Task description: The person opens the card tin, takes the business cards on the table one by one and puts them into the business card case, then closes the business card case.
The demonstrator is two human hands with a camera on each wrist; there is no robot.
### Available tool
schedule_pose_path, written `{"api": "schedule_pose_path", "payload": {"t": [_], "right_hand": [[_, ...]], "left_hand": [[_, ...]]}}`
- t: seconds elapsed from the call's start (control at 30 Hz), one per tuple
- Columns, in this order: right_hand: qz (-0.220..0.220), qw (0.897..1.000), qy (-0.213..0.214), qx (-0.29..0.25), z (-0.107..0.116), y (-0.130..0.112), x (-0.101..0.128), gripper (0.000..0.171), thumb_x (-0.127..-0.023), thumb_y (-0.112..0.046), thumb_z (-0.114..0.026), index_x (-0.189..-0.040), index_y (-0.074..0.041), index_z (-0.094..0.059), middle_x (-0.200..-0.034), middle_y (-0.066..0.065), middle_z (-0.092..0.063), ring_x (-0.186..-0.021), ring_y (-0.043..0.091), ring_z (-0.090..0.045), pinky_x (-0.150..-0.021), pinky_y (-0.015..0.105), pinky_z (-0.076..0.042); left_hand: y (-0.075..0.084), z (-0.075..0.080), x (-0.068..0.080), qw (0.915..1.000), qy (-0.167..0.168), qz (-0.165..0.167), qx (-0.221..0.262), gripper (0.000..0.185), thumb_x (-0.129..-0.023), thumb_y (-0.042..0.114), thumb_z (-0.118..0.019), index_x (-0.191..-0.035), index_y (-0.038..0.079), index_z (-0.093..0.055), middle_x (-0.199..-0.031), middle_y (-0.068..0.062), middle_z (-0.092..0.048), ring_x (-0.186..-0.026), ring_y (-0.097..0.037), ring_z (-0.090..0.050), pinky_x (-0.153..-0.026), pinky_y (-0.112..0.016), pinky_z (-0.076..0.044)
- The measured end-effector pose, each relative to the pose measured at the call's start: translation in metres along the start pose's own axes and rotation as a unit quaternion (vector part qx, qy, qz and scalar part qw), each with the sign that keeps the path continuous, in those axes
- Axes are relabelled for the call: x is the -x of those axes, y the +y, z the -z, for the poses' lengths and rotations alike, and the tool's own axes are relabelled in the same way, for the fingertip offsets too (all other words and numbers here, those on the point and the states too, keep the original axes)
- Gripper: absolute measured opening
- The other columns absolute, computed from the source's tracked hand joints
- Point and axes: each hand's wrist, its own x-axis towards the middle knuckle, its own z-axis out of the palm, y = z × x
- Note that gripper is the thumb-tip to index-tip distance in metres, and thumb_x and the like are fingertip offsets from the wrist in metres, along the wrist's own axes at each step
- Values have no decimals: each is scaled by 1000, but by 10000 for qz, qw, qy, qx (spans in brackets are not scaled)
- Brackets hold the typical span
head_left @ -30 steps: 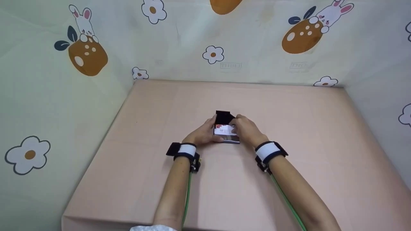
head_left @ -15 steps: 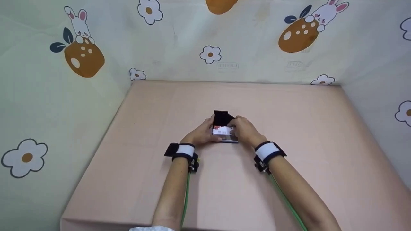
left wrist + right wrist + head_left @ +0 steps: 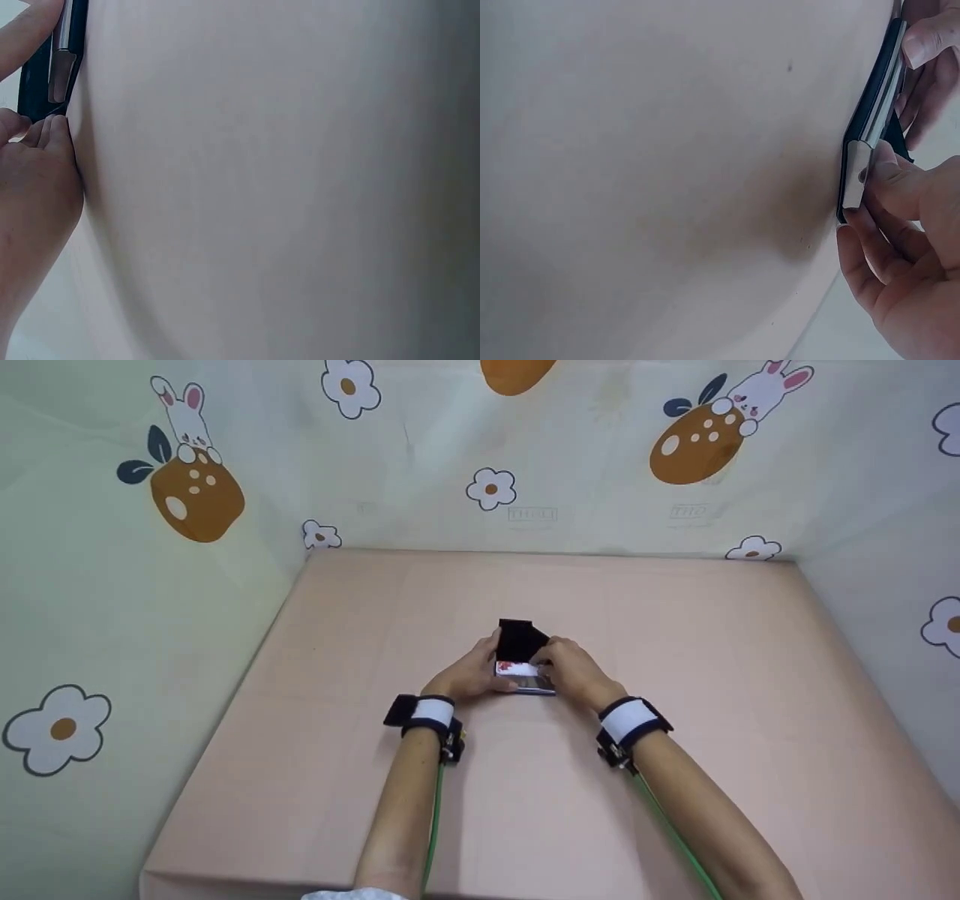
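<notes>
A black card case (image 3: pixel 517 639) with a silvery near end lies mid-table, flap up at the far side. A white card with red print (image 3: pixel 516 668) shows in its mouth. My left hand (image 3: pixel 480 666) grips the case's left side, seen as a dark, silver-edged case (image 3: pixel 63 52) against the left hand (image 3: pixel 39 161) in the left wrist view. My right hand (image 3: pixel 559 661) pinches the case from the right, fingertips over the card. In the right wrist view the right hand (image 3: pixel 874 195) holds the silver end of the case (image 3: pixel 873 112) between thumb and fingers.
The pink table (image 3: pixel 675 660) is boxed in by walls of pale cloth printed with rabbits and flowers (image 3: pixel 487 487) at the back and both sides. Green cables (image 3: pixel 433 825) run along both forearms from the wrist bands.
Less of the white card shows now; it has slid deeper into the black case. My right hand has shifted slightly toward the case, and the left hand has stayed put.
</notes>
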Motion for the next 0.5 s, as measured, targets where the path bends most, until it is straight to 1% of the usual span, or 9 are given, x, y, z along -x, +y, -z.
{"api": "schedule_pose_path", "payload": {"t": [0.13,0.3,0.4,0.5], "right_hand": [[60,9999,40,93,-1,-1,2,20,-93,3,-62,-106,0,-77,-106,19,-70,-105,34,-64,-97,46,-53],[102,9999,5,93,0,-1,5,24,-95,5,-57,-110,2,-75,-111,21,-69,-109,36,-64,-100,47,-53],[63,9999,51,-98,2,1,7,30,-94,9,-53,-116,4,-71,-115,23,-66,-113,37,-63,-104,46,-51],[-105,9990,192,-379,4,5,8,36,-94,11,-48,-124,6,-66,-123,25,-58,-118,37,-60,-108,45,-49]], "left_hand": [[0,0,-1,10000,34,-18,20,107,-88,24,-77,-163,20,-2,-169,-13,-12,-157,-30,-10,-129,-45,-9],[-2,-1,-1,10000,29,-38,48,109,-87,26,-78,-163,19,0,-169,-13,-12,-157,-30,-9,-129,-45,-9],[-3,-2,-2,10000,39,-31,72,109,-87,27,-78,-162,18,1,-169,-13,-13,-157,-30,-10,-129,-44,-9],[-4,-3,-2,9999,77,-23,144,110,-87,25,-79,-162,18,0,-168,-14,-14,-157,-31,-11,-129,-45,-9]]}}
